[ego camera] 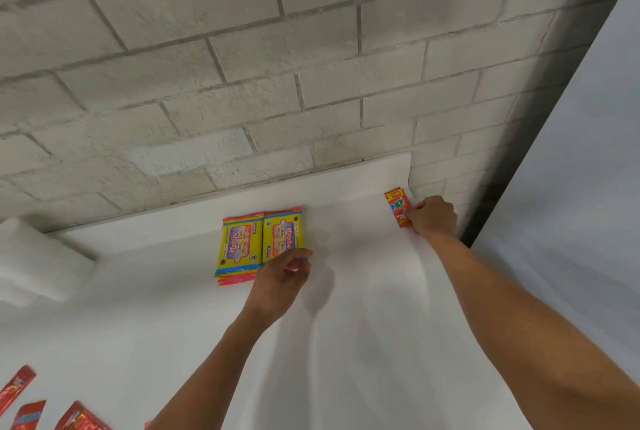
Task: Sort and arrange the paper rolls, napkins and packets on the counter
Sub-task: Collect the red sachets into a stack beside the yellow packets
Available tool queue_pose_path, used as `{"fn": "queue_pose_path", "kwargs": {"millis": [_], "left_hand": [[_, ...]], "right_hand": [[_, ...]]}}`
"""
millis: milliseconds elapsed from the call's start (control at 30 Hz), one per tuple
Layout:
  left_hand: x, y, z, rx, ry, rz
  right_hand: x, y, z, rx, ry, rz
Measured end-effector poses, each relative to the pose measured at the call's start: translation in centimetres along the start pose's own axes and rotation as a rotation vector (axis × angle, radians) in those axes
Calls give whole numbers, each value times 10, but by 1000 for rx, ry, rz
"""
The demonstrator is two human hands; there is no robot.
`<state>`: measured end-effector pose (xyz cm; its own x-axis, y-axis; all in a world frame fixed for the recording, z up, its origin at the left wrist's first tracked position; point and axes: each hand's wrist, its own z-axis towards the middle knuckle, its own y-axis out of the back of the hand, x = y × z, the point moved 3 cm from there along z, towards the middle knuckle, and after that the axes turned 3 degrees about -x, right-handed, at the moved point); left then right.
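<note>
The left hand pinches the near right corner of the yellow packs, which lie side by side close to the far wall. The right hand holds a red packet at the counter's far right corner. Bare counter lies between them. Red sachets sit near left. Both arms reach far.

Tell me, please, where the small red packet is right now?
In the head view the small red packet lies at the counter's far right corner by the brick wall, held by the right hand, well right of the yellow Giggles packets.
</note>
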<state>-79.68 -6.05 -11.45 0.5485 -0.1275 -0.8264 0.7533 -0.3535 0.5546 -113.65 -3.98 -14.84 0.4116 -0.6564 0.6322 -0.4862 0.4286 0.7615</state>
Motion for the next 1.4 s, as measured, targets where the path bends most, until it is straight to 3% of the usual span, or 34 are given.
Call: {"fn": "queue_pose_path", "kwargs": {"millis": [467,967,1400], "left_hand": [[-7,-4,-3,-1,-8,1],[-13,4,-14,-30,-42,-8],[2,77,-62,-237,-85,45]], "right_hand": [[-7,-1,4,-29,16,-49],[-7,6,-33,-27,67,90],[36,-15,-163,135,356,179]]}}
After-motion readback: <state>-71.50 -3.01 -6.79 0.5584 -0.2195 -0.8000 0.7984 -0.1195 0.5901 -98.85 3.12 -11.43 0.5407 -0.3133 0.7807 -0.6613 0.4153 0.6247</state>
